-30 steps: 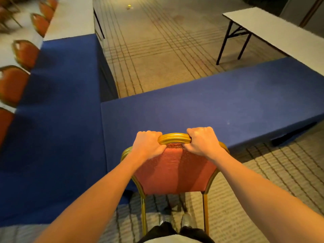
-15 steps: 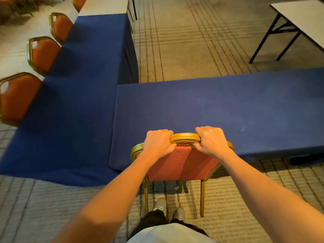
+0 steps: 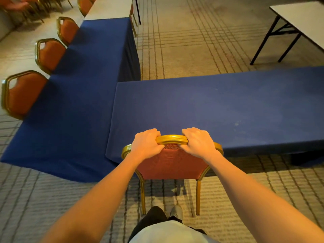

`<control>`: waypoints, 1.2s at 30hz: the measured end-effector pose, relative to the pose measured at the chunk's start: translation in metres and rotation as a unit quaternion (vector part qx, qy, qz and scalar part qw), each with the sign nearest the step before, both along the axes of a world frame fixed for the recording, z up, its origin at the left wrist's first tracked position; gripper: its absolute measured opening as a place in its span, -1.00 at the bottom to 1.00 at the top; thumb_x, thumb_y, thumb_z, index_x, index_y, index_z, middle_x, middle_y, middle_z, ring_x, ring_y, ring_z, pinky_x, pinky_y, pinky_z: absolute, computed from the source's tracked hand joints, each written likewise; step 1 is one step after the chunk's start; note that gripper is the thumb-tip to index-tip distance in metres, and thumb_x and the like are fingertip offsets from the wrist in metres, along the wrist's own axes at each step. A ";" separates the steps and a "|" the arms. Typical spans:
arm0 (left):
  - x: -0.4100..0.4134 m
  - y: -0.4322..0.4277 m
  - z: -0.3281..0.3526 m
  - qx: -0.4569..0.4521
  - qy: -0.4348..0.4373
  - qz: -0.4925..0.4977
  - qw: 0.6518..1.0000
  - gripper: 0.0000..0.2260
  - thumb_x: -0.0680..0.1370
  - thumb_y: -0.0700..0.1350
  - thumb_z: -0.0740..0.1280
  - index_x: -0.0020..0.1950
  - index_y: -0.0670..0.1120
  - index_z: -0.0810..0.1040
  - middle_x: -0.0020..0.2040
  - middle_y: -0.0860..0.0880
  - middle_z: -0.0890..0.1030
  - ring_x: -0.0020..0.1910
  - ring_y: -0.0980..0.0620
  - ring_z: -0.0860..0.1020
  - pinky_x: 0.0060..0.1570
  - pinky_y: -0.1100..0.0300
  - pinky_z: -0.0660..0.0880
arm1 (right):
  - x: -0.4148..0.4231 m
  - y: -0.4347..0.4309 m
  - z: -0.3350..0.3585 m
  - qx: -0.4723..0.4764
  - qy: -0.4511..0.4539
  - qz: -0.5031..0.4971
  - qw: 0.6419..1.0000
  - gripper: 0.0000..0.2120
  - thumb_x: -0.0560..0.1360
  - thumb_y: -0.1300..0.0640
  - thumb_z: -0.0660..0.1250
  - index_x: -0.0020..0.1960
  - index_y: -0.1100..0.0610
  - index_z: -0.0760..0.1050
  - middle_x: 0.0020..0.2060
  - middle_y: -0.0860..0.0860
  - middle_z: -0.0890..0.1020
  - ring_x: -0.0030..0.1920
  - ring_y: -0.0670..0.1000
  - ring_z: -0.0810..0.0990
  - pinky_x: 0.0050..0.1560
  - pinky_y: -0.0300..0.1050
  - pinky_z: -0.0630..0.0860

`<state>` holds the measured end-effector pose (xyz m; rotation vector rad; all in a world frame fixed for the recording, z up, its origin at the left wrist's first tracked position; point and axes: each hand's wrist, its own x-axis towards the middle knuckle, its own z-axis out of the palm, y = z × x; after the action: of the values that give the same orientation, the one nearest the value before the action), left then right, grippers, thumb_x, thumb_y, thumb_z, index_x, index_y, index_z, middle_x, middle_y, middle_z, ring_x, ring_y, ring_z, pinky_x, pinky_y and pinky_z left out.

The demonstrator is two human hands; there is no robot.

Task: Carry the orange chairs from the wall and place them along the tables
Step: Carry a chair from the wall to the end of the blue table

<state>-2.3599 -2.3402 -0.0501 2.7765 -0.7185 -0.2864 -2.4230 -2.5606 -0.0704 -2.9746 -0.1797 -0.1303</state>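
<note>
Orange chair [image 3: 171,163], gold-framed, seen from behind and above; its backrest stands at the near long edge of a blue-draped worktop [image 3: 228,111], close to that worktop's left corner; the seat is hidden beneath the backrest and the cloth; the two rear legs run down to the carpet [image 3: 192,41], though whether their feet touch it cannot be told. Left hand [image 3: 146,146] and right hand [image 3: 198,143] both grip the gold top rail of the backrest, fingers curled over its far side, thumbs toward the padding; a short bare stretch of rail shows between them; both forearms reach forward from the bottom of the view. A shoe [image 3: 176,212] of the person shows between the chair's rear legs.

A second blue-draped worktop [image 3: 84,85] stands at a right angle to the first, its near end beside the first worktop's left corner, running away toward the upper left; three more orange chairs are set along its left side, the nearest [image 3: 22,95], the middle [image 3: 50,54] and the farthest [image 3: 67,29], each with its backrest turned away from the cloth. Beyond it lies an uncovered pale worktop [image 3: 112,7] in line with it. Further orange chairs [image 3: 26,6] crowd the upper left corner. A bare white folding worktop [image 3: 305,20] on black legs stands at the upper right, well apart from the draped pair.
</note>
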 end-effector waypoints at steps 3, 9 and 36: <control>-0.021 0.008 -0.003 0.008 0.021 -0.002 1.000 -0.77 0.50 0.20 0.30 -0.16 0.05 0.50 -0.22 0.10 0.56 -0.23 0.03 0.54 -0.17 0.09 0.44 | -0.022 0.009 -0.001 0.019 0.026 -0.007 0.999 -0.69 0.51 -0.29 0.23 -0.08 -0.06 0.47 -0.21 -0.08 0.62 -0.18 0.03 0.60 -0.30 -0.04 0.47; -0.072 0.022 -0.012 0.024 0.060 -0.014 0.998 -0.77 0.48 0.24 0.31 -0.08 0.13 0.63 -0.21 0.13 0.65 -0.20 0.02 0.59 -0.13 0.09 0.51 | -0.077 0.026 -0.011 0.036 0.078 -0.044 0.995 -0.64 0.50 -0.34 0.22 -0.03 -0.10 0.60 -0.24 -0.10 0.68 -0.20 0.02 0.65 -0.23 -0.07 0.52; -0.318 0.089 -0.105 0.034 0.117 0.007 0.992 -0.57 0.45 0.05 0.41 0.31 0.29 0.56 0.06 0.11 0.68 0.17 -0.03 0.54 0.48 -0.05 0.11 | -0.316 0.106 -0.096 0.069 0.174 -0.047 0.981 -0.59 0.50 -0.19 0.41 0.33 -0.19 0.50 0.08 -0.09 0.70 0.09 0.07 0.65 0.00 -0.03 0.53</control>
<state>-2.6784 -2.2513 -0.1554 2.7460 -0.6400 -0.6336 -2.7387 -2.4544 -0.1662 -2.8087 0.0123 0.3519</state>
